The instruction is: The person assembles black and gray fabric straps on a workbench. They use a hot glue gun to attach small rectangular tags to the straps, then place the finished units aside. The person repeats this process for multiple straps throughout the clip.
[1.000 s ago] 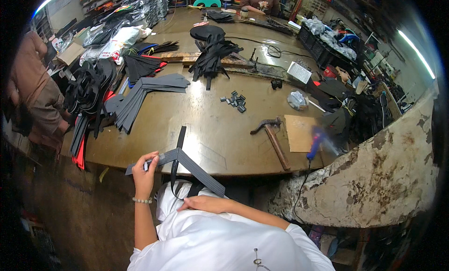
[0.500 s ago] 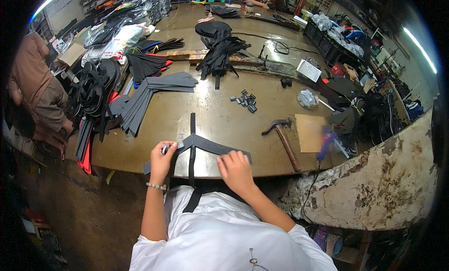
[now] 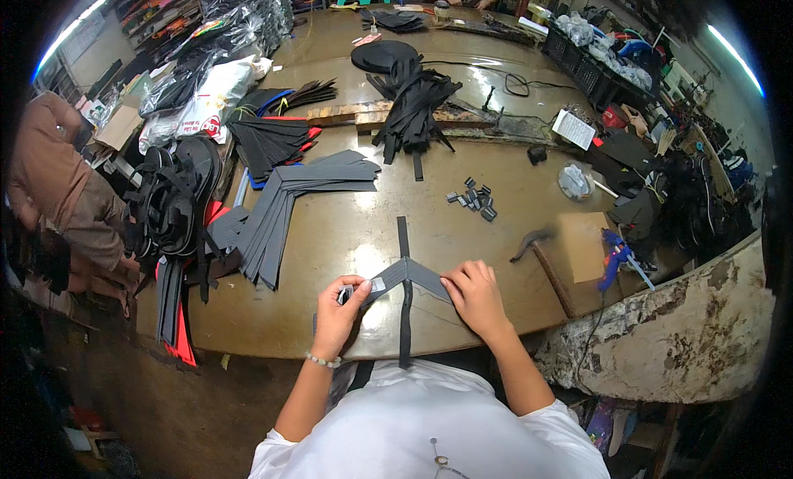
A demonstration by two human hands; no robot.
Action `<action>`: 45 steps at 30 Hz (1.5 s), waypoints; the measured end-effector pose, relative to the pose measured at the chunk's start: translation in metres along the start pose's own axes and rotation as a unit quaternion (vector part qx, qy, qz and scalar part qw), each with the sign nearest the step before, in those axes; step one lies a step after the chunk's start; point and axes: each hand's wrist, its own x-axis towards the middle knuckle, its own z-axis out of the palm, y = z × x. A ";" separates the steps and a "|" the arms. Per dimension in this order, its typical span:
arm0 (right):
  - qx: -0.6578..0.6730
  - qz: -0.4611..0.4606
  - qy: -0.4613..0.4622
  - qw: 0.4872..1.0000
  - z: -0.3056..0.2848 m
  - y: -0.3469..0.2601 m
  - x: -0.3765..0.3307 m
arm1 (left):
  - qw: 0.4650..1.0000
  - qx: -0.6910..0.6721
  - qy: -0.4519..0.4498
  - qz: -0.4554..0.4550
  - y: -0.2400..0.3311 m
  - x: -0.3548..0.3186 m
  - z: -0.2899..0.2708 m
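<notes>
- The left hand [image 3: 340, 307] is closed on the left end of a grey V-shaped strap piece [image 3: 405, 274], pinching it together with a small pale bit that is too small to make out.
- The right hand [image 3: 475, 297] lies flat with its fingers spread on the strap piece's right arm, pressing it to the table [image 3: 330, 231]; its grip is not closed around anything.
- The strap piece lies at the near edge of the table, right in front of the person, and a narrow black strip [image 3: 404, 293] runs down across its peak and hangs past the edge.
- To do this step well, in my judgement, keep the right palm firm so the V cannot slide, and keep the black strip centred on the peak while the left fingers work the end.
- Just right of the hands lies a hammer [image 3: 545, 260], beside a brown board [image 3: 582, 246] and a blue glue gun [image 3: 618, 252].
- To the left, a fanned stack of grey strap pieces [image 3: 289, 206].
- Farther off, small metal buckles [image 3: 472, 200], then a bundle of black straps [image 3: 413, 103].
- At the far left edge another person [image 3: 62, 198] stands.
</notes>
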 end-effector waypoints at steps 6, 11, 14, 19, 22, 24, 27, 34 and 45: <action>0.505 0.138 -0.105 0.845 0.001 -0.056 0.012 | 0.998 0.007 -0.029 0.060 0.024 -0.010 0.010; 0.547 0.253 -0.162 0.782 0.008 -0.061 0.022 | 0.992 0.061 -0.028 0.109 0.028 -0.015 0.015; 0.571 0.234 -0.183 0.765 0.005 -0.053 0.024 | 0.992 0.064 -0.029 0.109 0.026 -0.017 0.016; 0.580 0.253 -0.169 0.756 0.002 -0.050 0.022 | 0.993 0.051 -0.033 0.098 0.023 -0.015 0.020; 0.582 0.238 -0.159 0.761 0.002 -0.047 0.023 | 0.995 0.058 -0.045 0.075 0.023 -0.015 0.022; 0.579 0.243 -0.167 0.761 0.001 -0.044 0.022 | 0.994 0.070 -0.050 0.068 0.022 -0.015 0.022; 0.569 0.271 -0.198 0.750 0.000 -0.039 0.018 | 0.990 0.106 -0.046 0.077 0.018 -0.017 0.021; 0.559 0.277 -0.249 0.741 0.002 -0.031 0.010 | 0.992 0.119 -0.029 0.042 0.007 -0.025 0.022; 0.310 0.154 -0.187 0.919 0.022 -0.009 0.063 | 0.952 0.256 -0.003 0.170 0.003 0.029 0.037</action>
